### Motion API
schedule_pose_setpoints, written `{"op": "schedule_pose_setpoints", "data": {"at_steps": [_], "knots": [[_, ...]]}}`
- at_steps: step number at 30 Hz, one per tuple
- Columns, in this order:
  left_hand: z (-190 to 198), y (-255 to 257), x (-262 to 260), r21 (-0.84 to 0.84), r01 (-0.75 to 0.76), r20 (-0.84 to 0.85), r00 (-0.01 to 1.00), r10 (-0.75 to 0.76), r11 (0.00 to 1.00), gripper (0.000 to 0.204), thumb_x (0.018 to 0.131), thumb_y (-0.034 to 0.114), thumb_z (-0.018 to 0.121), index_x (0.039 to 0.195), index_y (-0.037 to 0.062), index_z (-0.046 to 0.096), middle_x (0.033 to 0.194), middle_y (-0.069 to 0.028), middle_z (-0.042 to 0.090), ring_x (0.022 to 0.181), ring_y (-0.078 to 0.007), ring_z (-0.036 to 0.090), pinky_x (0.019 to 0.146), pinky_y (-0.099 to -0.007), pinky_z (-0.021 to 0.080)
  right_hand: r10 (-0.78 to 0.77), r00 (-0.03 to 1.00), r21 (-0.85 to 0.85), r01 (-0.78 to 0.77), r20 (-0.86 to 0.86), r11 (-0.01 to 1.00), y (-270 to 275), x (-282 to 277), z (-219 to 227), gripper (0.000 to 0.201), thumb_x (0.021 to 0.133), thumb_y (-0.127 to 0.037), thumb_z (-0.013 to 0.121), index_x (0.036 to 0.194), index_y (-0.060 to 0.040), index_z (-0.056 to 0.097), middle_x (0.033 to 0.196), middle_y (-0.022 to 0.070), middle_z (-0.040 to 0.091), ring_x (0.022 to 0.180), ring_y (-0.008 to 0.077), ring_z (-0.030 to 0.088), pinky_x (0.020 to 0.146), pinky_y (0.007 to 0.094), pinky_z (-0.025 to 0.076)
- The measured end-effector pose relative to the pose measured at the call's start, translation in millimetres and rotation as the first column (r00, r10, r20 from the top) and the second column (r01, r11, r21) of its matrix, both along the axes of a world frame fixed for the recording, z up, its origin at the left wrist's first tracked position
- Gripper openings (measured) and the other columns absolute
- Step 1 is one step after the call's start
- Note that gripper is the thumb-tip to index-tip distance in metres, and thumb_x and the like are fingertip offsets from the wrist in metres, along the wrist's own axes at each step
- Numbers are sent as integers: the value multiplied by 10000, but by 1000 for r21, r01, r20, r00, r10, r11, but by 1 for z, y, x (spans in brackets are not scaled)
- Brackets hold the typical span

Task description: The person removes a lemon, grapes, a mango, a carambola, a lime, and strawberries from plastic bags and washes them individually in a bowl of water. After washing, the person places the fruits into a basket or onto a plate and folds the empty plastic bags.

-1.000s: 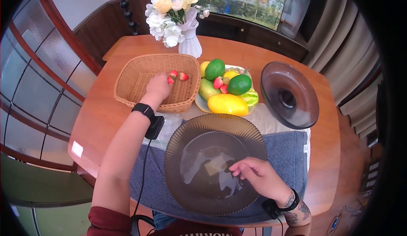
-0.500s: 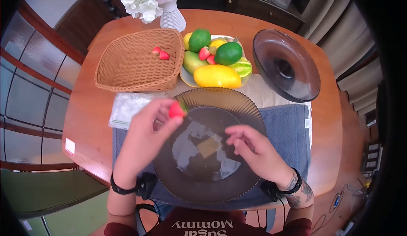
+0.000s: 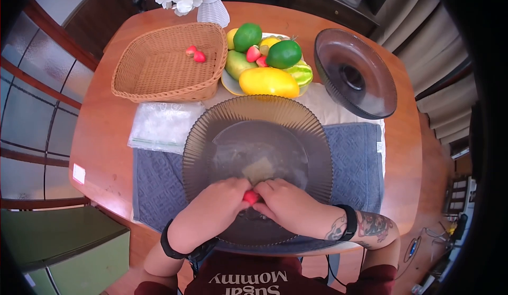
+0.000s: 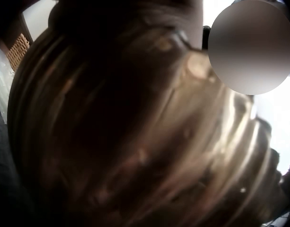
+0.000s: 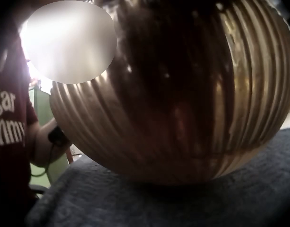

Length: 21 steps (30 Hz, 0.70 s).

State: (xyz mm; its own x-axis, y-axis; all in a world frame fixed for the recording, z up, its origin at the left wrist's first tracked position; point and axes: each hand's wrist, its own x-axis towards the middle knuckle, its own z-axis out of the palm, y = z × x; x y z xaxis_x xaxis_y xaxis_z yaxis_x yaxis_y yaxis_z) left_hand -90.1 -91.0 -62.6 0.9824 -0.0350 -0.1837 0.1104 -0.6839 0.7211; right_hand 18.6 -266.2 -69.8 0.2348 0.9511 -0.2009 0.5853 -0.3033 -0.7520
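Note:
A red strawberry (image 3: 251,197) is pinched between the two hands over the near half of a large ribbed, smoky glass bowl (image 3: 312,136). The left hand (image 3: 221,202) grips it from the left and the right hand (image 3: 283,200) from the right, fingertips close together. Most of the fruit is hidden by fingers. Ribbed glass of the bowl (image 4: 230,137) fills much of the left wrist view, blurred; in the right wrist view the bowl (image 5: 258,80) stands on the blue cloth (image 5: 107,201). Neither wrist view shows the hands clearly.
Behind the bowl are a wicker basket (image 3: 159,88) with two strawberries (image 3: 199,56), a plate of fruit with a yellow one (image 3: 269,83) in front, and a second dark glass dish (image 3: 378,91). A plastic bag (image 3: 161,128) lies left; a white vase (image 3: 213,11) stands far back.
The left hand has come from the basket to the bowl with a strawberry. The right hand has moved left to meet it, and both now hold the fruit. The head view has tilted down.

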Motion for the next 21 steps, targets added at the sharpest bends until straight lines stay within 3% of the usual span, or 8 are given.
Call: {"op": "schedule_pose_setpoints", "data": {"at_steps": [2, 6, 8, 10, 11, 15, 17, 21], "knots": [[-1, -2, 3, -3, -93, -16, 996, 93, 996, 178, 898, 122, 636, 1000, 10, 543, 896, -213, 637, 849, -435, 613, 739, -495, 482, -19, 965, -73, 40, 262, 997, 1, -2, -2, 226, 931, -223, 622, 947, 0, 594, 867, 166, 662, 846, 343, 654, 743, 427, 547], [3, -7, 7, 104, -119, -48, 991, 124, 987, 180, 943, 133, 583, 1048, 2, 520, 897, -233, 647, 851, -457, 614, 741, -501, 490, -70, 931, -195, 148, 359, 970, 5, -4, 0, 269, 950, -274, 601, 869, -18, 620, 741, 141, 659, 736, 328, 665, 652, 423, 552], [4, -10, 8, 123, -88, -96, 990, 100, 988, 194, 954, 136, 565, 1083, 1, 516, 909, -239, 646, 863, -457, 613, 753, -499, 493, -169, 902, -106, 228, 397, 968, 3, -5, -5, 264, 967, -267, 576, 892, -18, 618, 697, 135, 654, 710, 341, 667, 654, 441, 552], [2, -13, 8, -68, -94, -59, 994, 90, 993, 234, 968, 150, 544, 1150, 5, 512, 988, -251, 636, 907, -450, 610, 780, -497, 491, -115, 942, -125, 162, 316, 979, 1, -4, -6, 249, 971, -251, 562, 925, -11, 608, 749, 151, 660, 746, 344, 668, 670, 447, 550], [0, -13, 8, -75, -91, -60, 994, 86, 993, 234, 968, 150, 544, 1150, 5, 512, 988, -251, 636, 907, -450, 610, 780, -497, 491, -59, 971, -131, 91, 233, 987, 0, -4, -7, 238, 975, -235, 549, 958, -3, 598, 800, 168, 665, 783, 347, 669, 686, 453, 548], [-5, -12, 11, -62, -207, 56, 976, 210, 976, 264, 941, 130, 583, 1177, 27, 523, 1040, -231, 609, 954, -443, 588, 813, -493, 482, -76, 986, -19, 79, 146, 997, -1, 0, -7, 210, 967, -198, 542, 1019, 5, 556, 934, 202, 651, 870, 359, 659, 734, 462, 540], [-4, -11, 12, -55, -250, 106, 961, 255, 967, 271, 927, 121, 599, 1173, 35, 526, 1033, -220, 602, 962, -440, 581, 819, -490, 480, 138, 988, -71, -134, 69, 989, 0, 2, -4, 239, 945, -176, 563, 1092, 5, 512, 1046, 215, 616, 940, 369, 639, 765, 462, 533], [-2, -9, 11, 70, -173, 36, 985, 170, 982, 276, 889, 118, 639, 1134, 35, 544, 953, -190, 590, 927, -426, 580, 804, -482, 477, -21, 999, -189, 30, 47, 982, 3, 6, 0, 296, 918, -142, 591, 1155, -3, 482, 1057, 198, 597, 977, 392, 619, 777, 471, 532]]}}
